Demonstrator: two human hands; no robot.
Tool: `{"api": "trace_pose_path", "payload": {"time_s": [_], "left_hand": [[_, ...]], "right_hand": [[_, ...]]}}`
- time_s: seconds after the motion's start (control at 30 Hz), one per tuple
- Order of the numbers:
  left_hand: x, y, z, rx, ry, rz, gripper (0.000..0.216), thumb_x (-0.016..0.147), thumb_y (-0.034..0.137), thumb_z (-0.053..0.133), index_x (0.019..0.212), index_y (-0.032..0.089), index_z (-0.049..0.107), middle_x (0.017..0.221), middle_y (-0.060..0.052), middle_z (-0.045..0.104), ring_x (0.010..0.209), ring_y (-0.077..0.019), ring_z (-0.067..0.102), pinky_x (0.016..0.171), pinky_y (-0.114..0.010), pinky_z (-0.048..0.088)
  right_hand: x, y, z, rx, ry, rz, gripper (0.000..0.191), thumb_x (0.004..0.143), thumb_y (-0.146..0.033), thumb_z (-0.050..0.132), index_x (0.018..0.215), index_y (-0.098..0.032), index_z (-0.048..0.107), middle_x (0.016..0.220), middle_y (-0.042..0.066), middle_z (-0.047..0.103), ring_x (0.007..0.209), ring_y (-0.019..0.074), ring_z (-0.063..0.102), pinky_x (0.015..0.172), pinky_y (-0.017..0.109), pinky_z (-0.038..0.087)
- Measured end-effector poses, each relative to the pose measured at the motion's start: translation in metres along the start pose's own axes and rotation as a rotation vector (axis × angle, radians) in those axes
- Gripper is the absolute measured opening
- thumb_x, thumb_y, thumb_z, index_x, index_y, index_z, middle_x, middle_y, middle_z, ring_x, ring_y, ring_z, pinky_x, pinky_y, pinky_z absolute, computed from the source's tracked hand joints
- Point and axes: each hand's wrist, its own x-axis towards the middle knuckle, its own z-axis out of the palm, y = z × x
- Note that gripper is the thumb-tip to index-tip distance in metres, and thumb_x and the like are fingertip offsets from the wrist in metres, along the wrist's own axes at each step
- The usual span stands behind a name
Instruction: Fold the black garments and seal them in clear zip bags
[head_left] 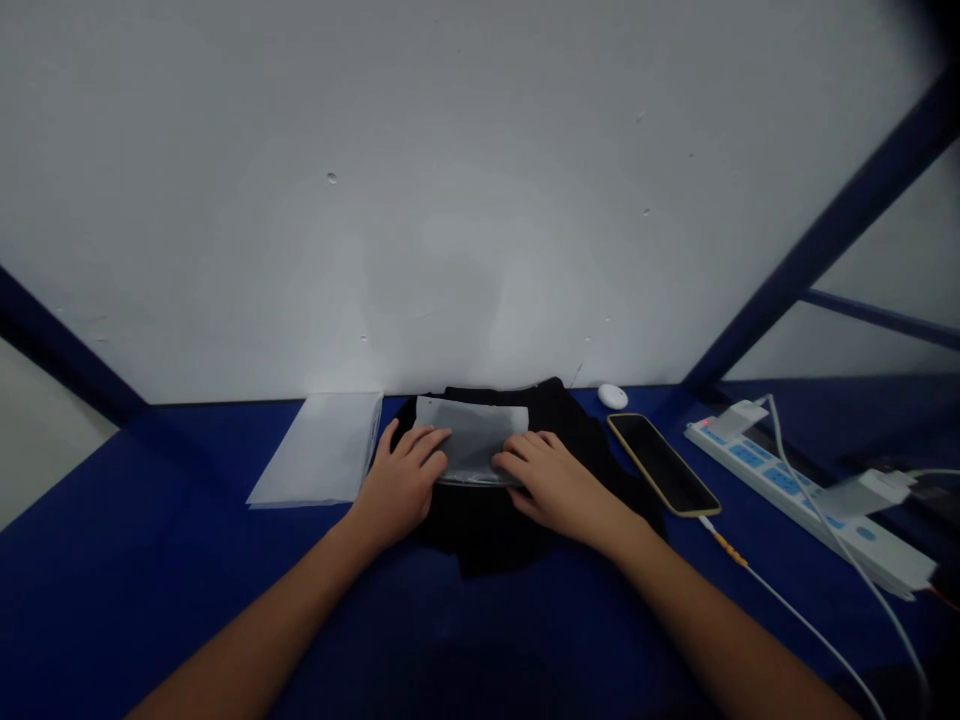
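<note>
A folded grey, semi-clear plastic bag with a whitish upper edge lies on a crumpled black cloth. My left hand rests palm down on its left end, fingers apart, the little finger reaching past the edge onto the cloth. On the right end lie the slightly bent fingers of my right hand, with the thumb apart from them below the bag's near edge. What is inside the bag cannot be made out.
Left of the cloth lies a flat stack of white sheets. To the right are a small white oval case, a phone on a charging cable, and a white power strip with plugged-in chargers. A pale wall bounds the blue table.
</note>
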Motion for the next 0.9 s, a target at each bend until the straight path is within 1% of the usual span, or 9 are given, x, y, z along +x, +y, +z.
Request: {"api": "trace_pose_path", "payload": {"time_s": [0.07, 0.13, 0.27, 0.33, 0.43, 0.53, 0.63, 0.77, 0.9], "left_hand": [[0.0, -0.003, -0.001, 0.001, 0.038, -0.061, 0.024, 0.081, 0.003, 0.047, 0.091, 0.02, 0.06, 0.136, -0.008, 0.059, 0.126, -0.0309, 0.049, 0.112, -0.066, 0.025], [0.0, -0.006, -0.003, 0.002, 0.073, -0.106, 0.023, 0.08, 0.002, 0.047, 0.089, 0.021, 0.059, 0.135, -0.008, 0.06, 0.125, -0.0315, 0.05, 0.111, -0.067, 0.024], [0.0, -0.004, -0.012, -0.006, 0.159, -0.163, 0.024, 0.08, 0.003, 0.047, 0.09, 0.021, 0.058, 0.132, -0.008, 0.062, 0.123, -0.0316, 0.052, 0.112, -0.073, 0.011], [0.0, 0.005, -0.016, -0.036, 0.202, -0.14, 0.022, 0.081, 0.007, 0.05, 0.096, 0.021, 0.06, 0.131, -0.008, 0.063, 0.122, -0.0309, 0.053, 0.113, -0.073, 0.005], [0.002, 0.021, -0.018, -0.094, 0.237, -0.016, 0.019, 0.086, 0.02, 0.054, 0.104, 0.02, 0.062, 0.128, -0.008, 0.065, 0.118, -0.028, 0.056, 0.116, -0.069, 0.002], [0.003, 0.032, -0.013, -0.098, 0.284, 0.093, 0.014, 0.092, 0.026, 0.056, 0.103, 0.022, 0.064, 0.118, -0.003, 0.07, 0.111, -0.0229, 0.06, 0.118, -0.065, -0.002], [0.003, 0.031, -0.008, -0.073, 0.344, 0.121, 0.009, 0.095, 0.021, 0.056, 0.094, 0.022, 0.065, 0.11, 0.0, 0.073, 0.105, -0.019, 0.063, 0.12, -0.061, 0.001], [0.001, 0.024, -0.006, -0.065, 0.319, 0.125, 0.008, 0.095, 0.024, 0.057, 0.096, 0.023, 0.065, 0.112, 0.0, 0.072, 0.105, -0.019, 0.062, 0.12, -0.06, 0.005], [0.0, 0.022, -0.003, -0.065, 0.298, 0.127, 0.014, 0.096, 0.018, 0.052, 0.099, 0.022, 0.064, 0.096, 0.001, 0.073, 0.089, -0.0163, 0.062, 0.119, -0.058, 0.013]], "right_hand": [[-0.001, 0.004, -0.003, -0.001, 0.002, 0.006, 0.025, 0.082, -0.009, 0.06, 0.104, -0.019, 0.062, 0.103, 0.007, 0.062, 0.096, 0.0228, 0.057, 0.09, 0.04, 0.042], [-0.001, 0.006, -0.005, 0.025, 0.04, -0.005, 0.017, 0.085, -0.009, 0.056, 0.097, -0.02, 0.062, 0.096, 0.006, 0.063, 0.091, 0.0211, 0.058, 0.089, 0.04, 0.042], [-0.002, 0.005, 0.002, 0.131, 0.234, -0.052, 0.013, 0.094, -0.015, 0.051, 0.093, -0.02, 0.063, 0.086, 0.005, 0.065, 0.086, 0.02, 0.059, 0.085, 0.038, 0.046], [-0.003, 0.001, 0.008, 0.206, 0.333, -0.06, 0.011, 0.095, -0.018, 0.052, 0.097, -0.019, 0.063, 0.087, 0.006, 0.066, 0.088, 0.0202, 0.06, 0.084, 0.036, 0.048], [-0.003, -0.008, 0.019, 0.341, 0.396, -0.058, 0.011, 0.096, -0.021, 0.055, 0.104, -0.021, 0.062, 0.094, 0.006, 0.068, 0.093, 0.0197, 0.064, 0.086, 0.035, 0.052], [-0.003, -0.016, 0.027, 0.423, 0.38, -0.05, 0.017, 0.097, -0.022, 0.054, 0.112, -0.023, 0.062, 0.104, 0.006, 0.07, 0.1, 0.0196, 0.065, 0.09, 0.037, 0.053], [-0.003, -0.018, 0.027, 0.462, 0.319, -0.02, 0.022, 0.096, -0.024, 0.055, 0.117, -0.023, 0.061, 0.108, 0.007, 0.07, 0.097, 0.0187, 0.067, 0.087, 0.035, 0.055], [-0.003, -0.016, 0.021, 0.474, 0.332, 0.034, 0.026, 0.094, -0.022, 0.057, 0.12, -0.023, 0.06, 0.109, 0.007, 0.071, 0.095, 0.0191, 0.068, 0.085, 0.035, 0.056], [-0.003, -0.02, 0.016, 0.526, 0.309, 0.038, 0.028, 0.094, -0.022, 0.056, 0.121, -0.024, 0.059, 0.108, 0.006, 0.07, 0.092, 0.0174, 0.068, 0.083, 0.032, 0.056]]}}
